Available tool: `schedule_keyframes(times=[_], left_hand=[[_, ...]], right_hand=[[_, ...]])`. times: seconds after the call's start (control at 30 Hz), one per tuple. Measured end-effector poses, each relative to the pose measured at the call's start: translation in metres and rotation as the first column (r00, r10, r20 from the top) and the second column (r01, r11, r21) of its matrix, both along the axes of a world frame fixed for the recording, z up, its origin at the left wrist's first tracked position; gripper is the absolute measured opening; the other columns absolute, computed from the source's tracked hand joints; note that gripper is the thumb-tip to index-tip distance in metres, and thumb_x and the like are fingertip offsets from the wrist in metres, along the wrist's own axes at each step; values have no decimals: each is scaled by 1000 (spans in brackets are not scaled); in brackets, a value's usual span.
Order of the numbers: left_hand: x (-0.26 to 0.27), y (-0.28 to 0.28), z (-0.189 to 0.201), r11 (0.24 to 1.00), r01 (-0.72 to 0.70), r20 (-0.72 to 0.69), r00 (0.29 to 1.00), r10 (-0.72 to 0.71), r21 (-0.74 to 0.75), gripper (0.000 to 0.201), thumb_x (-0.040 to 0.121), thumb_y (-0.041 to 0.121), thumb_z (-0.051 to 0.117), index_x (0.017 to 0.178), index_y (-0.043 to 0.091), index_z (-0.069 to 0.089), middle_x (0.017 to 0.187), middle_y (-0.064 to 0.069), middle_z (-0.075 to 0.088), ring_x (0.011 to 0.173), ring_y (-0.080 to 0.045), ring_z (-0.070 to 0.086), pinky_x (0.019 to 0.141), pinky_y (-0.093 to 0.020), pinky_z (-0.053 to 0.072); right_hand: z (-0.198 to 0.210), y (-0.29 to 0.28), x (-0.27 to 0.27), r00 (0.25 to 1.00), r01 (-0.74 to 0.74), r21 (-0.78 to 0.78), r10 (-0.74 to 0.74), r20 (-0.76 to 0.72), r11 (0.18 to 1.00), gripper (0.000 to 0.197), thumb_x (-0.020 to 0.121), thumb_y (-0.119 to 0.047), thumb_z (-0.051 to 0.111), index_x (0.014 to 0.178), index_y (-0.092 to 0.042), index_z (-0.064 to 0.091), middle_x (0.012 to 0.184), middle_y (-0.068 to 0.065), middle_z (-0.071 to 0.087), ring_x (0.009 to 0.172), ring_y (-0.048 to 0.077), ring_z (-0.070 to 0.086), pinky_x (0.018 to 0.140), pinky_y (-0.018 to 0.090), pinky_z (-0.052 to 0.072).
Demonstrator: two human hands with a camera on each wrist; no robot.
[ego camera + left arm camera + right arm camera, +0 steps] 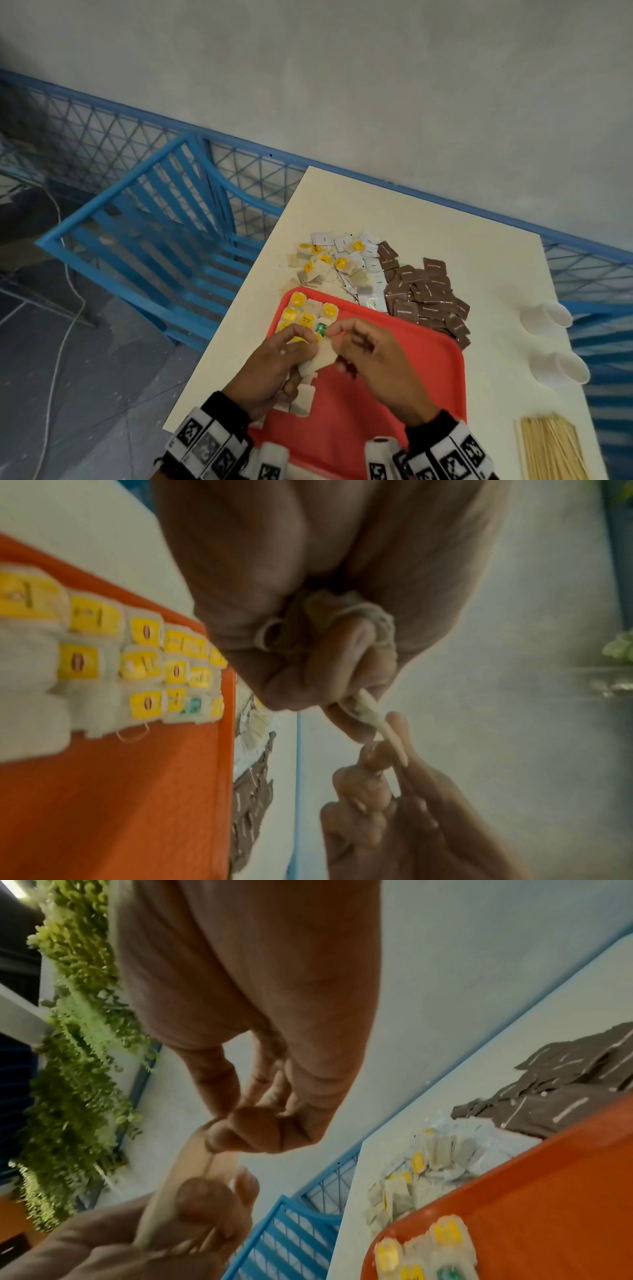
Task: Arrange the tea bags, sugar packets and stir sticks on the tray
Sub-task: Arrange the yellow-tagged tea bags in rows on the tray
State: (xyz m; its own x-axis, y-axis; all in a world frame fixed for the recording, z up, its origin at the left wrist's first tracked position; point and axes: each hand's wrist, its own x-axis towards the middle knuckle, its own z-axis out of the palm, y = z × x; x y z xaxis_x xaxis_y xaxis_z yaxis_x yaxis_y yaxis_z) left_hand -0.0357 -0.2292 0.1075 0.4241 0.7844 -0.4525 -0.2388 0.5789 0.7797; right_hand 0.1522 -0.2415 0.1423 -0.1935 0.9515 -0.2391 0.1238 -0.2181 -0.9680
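Both hands are raised over the red tray [394, 394] with one pale tea bag [320, 359] between them. My left hand [274, 363] grips the bag's lower end, some string bunched in its palm. My right hand [370, 356] pinches the upper edge between thumb and forefinger. In the left wrist view the bag [377, 723] shows edge-on; in the right wrist view it [185, 1177] runs between the two hands. Rows of yellow-tagged tea bags [305, 313] fill the tray's far left corner. Stir sticks [551, 448] lie at the table's near right.
Loose tea bags [322, 265], white packets [371, 270] and brown sugar packets [428, 294] lie heaped on the white table [479, 246] beyond the tray. Two white cups [548, 315] lie at the right edge. A blue chair [154, 219] stands to the left.
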Motion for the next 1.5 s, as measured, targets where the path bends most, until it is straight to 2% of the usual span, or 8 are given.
schedule_keyframes(times=[0.2, 0.3, 0.57, 0.73, 0.87, 1.03, 1.3, 1.5], left_hand=[[6, 2, 6, 988, 91, 213, 975, -62, -127, 23, 90, 15, 69, 111, 13, 60, 67, -8, 41, 35, -7, 30, 34, -10, 22], [4, 6, 6, 985, 135, 189, 976, -112, -112, 26, 89, 19, 69, 111, 12, 56, 66, -8, 50, 32, -5, 30, 34, -10, 20], [14, 9, 22, 989, 38, -116, 993, -22, 143, 36, 92, 44, 60, 118, 20, 69, 96, -4, 65, 42, -10, 20, 41, -19, 16], [17, 14, 32, 911, 179, -386, 922, -24, 372, 17, 87, 27, 74, 93, 11, 72, 63, -1, 64, 33, -2, 32, 37, -16, 27], [11, 13, 27, 953, -12, -290, 951, 105, 304, 20, 89, 22, 72, 84, 2, 69, 52, 8, 54, 35, -6, 23, 41, -20, 20], [2, 14, 19, 957, -204, -180, 953, 243, 208, 16, 83, 26, 76, 72, 16, 68, 56, -4, 29, 43, -14, 15, 44, -22, 16], [-23, 8, 15, 976, -69, -219, 969, 115, 206, 18, 87, 23, 73, 78, 9, 69, 68, -9, 67, 40, -15, 20, 43, -24, 18], [-58, -8, -21, 974, 48, -529, 845, 78, 221, 8, 90, 18, 73, 90, 10, 76, 83, -5, 71, 38, 0, 43, 39, -13, 31]], right_hand=[[12, -5, 20, 912, -319, 365, 179, 370, 875, 39, 89, -9, 67, 116, -37, 69, 117, -11, 63, 102, 12, 60, 74, 17, 44], [18, 9, 10, 949, -250, 353, 156, 275, 902, 9, 90, -24, 70, 95, -29, 76, 95, -9, 73, 87, 13, 65, 71, 25, 46], [26, 29, 42, 892, -283, 211, 176, 417, 936, 9, 91, -30, 70, 97, -27, 76, 83, -2, 74, 76, 21, 66, 73, 39, 53], [31, 35, 33, 919, -257, 210, 171, 356, 943, 7, 86, -23, 76, 91, -25, 73, 76, 1, 70, 63, 5, 55, 63, 22, 46], [25, 37, 23, 968, -52, 243, -11, 252, 969, 13, 87, -23, 75, 100, -23, 71, 76, -8, 68, 69, 3, 55, 65, 12, 43], [15, 17, 4, 959, -152, 167, 105, 264, 974, 15, 85, -35, 74, 85, -20, 75, 79, -12, 71, 70, -1, 58, 64, 12, 43], [-6, 13, -23, 989, 22, 224, -54, 138, 974, 15, 83, -26, 76, 82, -12, 71, 64, -10, 63, 61, 2, 50, 59, 17, 42], [-69, -5, -38, 984, -25, -23, 29, 177, 999, 19, 88, -12, 73, 72, -7, 65, 55, -3, 60, 50, 3, 49, 53, 16, 40]])
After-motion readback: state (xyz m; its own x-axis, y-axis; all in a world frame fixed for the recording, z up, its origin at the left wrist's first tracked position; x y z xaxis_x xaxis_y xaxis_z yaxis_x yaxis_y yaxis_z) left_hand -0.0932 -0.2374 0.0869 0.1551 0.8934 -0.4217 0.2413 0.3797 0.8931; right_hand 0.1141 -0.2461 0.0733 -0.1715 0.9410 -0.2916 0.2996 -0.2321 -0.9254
